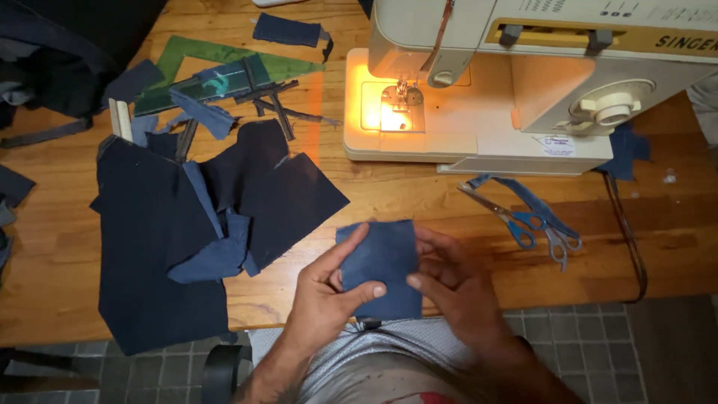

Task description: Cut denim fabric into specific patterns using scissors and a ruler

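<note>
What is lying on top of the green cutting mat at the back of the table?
On the green mat lie several dark denim strips and a lighter blue scrap. These cover its lower right part, so the surface beneath them cannot be seen.

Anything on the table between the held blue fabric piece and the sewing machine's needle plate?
Nothing visible does. The blue fabric piece is held in both hands, left hand and right hand, at the table's near edge. The wood up to the needle plate is bare; the scissors lie off to the right, the dark fabric pile to the left.
</note>
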